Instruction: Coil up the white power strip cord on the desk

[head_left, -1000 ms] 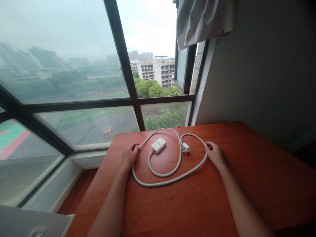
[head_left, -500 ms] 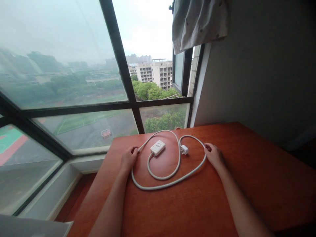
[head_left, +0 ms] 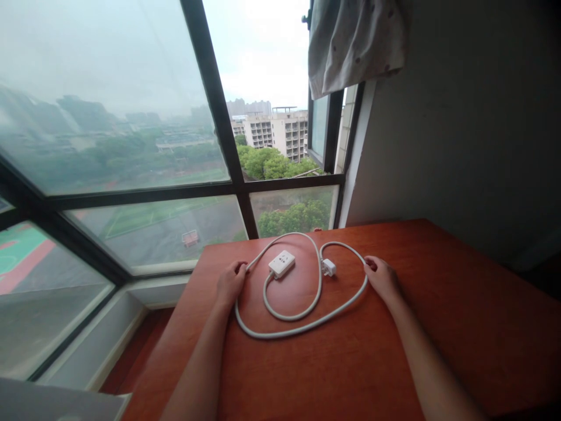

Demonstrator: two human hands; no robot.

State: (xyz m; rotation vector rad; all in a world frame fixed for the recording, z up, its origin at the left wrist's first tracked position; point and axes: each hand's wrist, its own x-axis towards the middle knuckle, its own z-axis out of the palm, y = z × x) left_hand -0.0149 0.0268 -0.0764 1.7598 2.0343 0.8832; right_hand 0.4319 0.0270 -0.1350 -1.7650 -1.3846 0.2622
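Two hands on a looped white cable [head_left: 289, 333], flat on the red-brown desk [head_left: 350, 374] by the window.

Left hand [head_left: 230, 283] curled shut round the cable's left bend, right hand [head_left: 382, 278] closed on the right bend. Socket block [head_left: 281, 264] and plug [head_left: 328, 267] lying inside the loops, near each other but apart, toward the far desk edge. Probably best handled with both grips light and level, sliding the cable along the wood rather than lifting it, so as not to drag the socket block or tangle the crossing loops. Worth minding the far edge too, just behind the top loop. No brand, label or lettering readable on block, plug or cable: too small to tell.
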